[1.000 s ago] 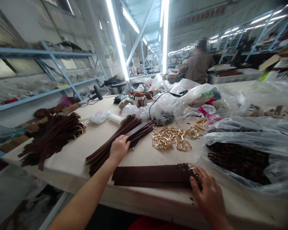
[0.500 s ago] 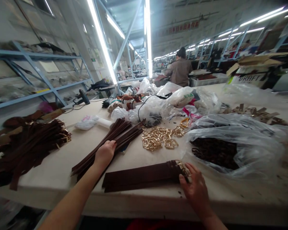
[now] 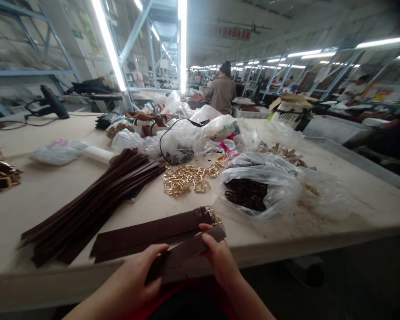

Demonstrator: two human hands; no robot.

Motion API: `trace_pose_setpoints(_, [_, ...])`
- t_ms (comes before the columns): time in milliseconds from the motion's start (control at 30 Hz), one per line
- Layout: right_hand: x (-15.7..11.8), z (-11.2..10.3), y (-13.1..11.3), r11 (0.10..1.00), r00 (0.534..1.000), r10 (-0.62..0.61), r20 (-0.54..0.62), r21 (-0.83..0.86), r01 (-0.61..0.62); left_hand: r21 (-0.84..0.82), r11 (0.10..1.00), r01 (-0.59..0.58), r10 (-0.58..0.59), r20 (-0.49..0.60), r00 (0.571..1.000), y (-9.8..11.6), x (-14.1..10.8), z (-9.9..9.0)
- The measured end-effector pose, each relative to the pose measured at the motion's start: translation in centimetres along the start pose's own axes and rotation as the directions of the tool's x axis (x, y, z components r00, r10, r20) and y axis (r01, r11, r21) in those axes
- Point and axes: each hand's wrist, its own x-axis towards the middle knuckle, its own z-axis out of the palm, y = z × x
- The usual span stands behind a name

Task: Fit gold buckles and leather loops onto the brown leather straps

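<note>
Between my hands, at the table's front edge, is a dark brown leather strap (image 3: pixel 186 253). My left hand (image 3: pixel 142 273) grips its left part, thumb on top. My right hand (image 3: pixel 216 251) is closed round its right end. Just behind lies a stack of brown straps with gold buckles (image 3: pixel 153 229), flat on the table. A fanned bundle of brown straps (image 3: pixel 93 204) rests further left. Loose gold buckles (image 3: pixel 183 178) form a pile behind the stack. To their right, an open clear plastic bag (image 3: pixel 283 182) holds small dark brown pieces (image 3: pixel 248 193).
A white table (image 3: pixel 336 213) spreads across the view. Plastic bags (image 3: pixel 220 126) are heaped at its back, with a white roll (image 3: pixel 98 154) and a black handheld device (image 3: pixel 53 102) to the left. A person (image 3: pixel 222 89) stands beyond, near an open carton (image 3: pixel 288 113).
My left hand has come from the strap bundle to the front edge with a strap. My right hand has left the buckled stack and now grips that strap's end. The view has turned right.
</note>
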Motion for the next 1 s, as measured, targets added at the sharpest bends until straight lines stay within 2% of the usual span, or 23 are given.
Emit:
trace_pose_setpoints(33, [-0.3,0.3,0.4,1.000,0.999,0.011,0.048,-0.029,-0.010,-0.165,0.983,0.075,-0.053,0.132,0.990,0.8,0.5,0.2])
trace_pose_setpoints(100, [-0.8,0.7,0.9,0.986,0.988,-0.007,0.155,-0.161,0.032,-0.438,0.873,0.217,-0.061,0.344,0.937,2.2,1.6,0.5])
trace_pose_setpoints(167, [-0.8,0.6,0.5,0.946,0.963,-0.051,0.263,-0.297,0.132,-0.589,0.724,0.358,-0.076,0.448,0.891,3.0,2.5,0.8])
trace_pose_setpoints(233, [0.3,-0.4,-0.9,0.897,0.939,-0.119,0.322,-0.371,0.241,-0.649,0.596,0.472,-0.144,0.492,0.859,3.2,3.0,1.1])
trace_pose_setpoints(267, [1.2,-1.2,-2.0,0.864,0.932,-0.163,0.324,-0.410,0.293,-0.664,0.547,0.509,-0.176,0.504,0.846,3.1,3.1,1.2])
trace_pose_setpoints(333, [3.8,-3.3,-4.5,0.742,0.928,-0.300,0.219,-0.558,0.372,-0.693,0.470,0.547,-0.219,0.509,0.833,2.8,3.1,1.4])
trace_pose_setpoints(367, [5.3,-4.4,-5.8,0.600,0.906,-0.386,0.175,-0.698,0.391,-0.706,0.440,0.554,-0.236,0.505,0.830,2.6,3.0,1.4])
trace_pose_setpoints(400, [6.8,-5.4,-7.0,0.379,0.866,-0.478,0.150,-0.854,0.357,-0.721,0.413,0.556,-0.249,0.498,0.831,2.5,3.0,1.5])
trace_pose_setpoints(433, [8.4,-6.3,-8.1,0.115,0.844,-0.511,0.166,-0.959,0.258,-0.734,0.391,0.556,-0.251,0.496,0.831,2.4,3.0,1.5])
trace_pose_setpoints(500, [11.1,-7.5,-9.6,-0.025,0.853,-0.492,0.175,-0.982,0.187,-0.744,0.363,0.561,-0.244,0.505,0.828,2.5,3.1,1.6])
trace_pose_setpoints(633, [14.5,-8.1,-10.3,-0.188,0.898,-0.412,0.157,-0.979,0.084,-0.732,0.364,0.576,-0.257,0.516,0.818,2.8,3.6,1.9])
trace_pose_setpoints(767, [15.3,-8.0,-10.0,-0.321,0.919,-0.362,0.153,-0.946,0.031,-0.785,0.329,0.525,-0.242,0.468,0.850,2.4,3.8,2.3])
trace_pose_setpoints(867, [15.4,-8.1,-9.7,-0.386,0.928,-0.338,0.155,-0.922,0.013,-0.813,0.307,0.495,-0.265,0.426,0.865,2.3,3.8,2.6])
trace_pose_setpoints(1000, [15.4,-8.1,-9.4,-0.421,0.932,-0.323,0.163,-0.907,0.013,-0.826,0.280,0.489,-0.320,0.400,0.859,2.5,3.4,2.4])
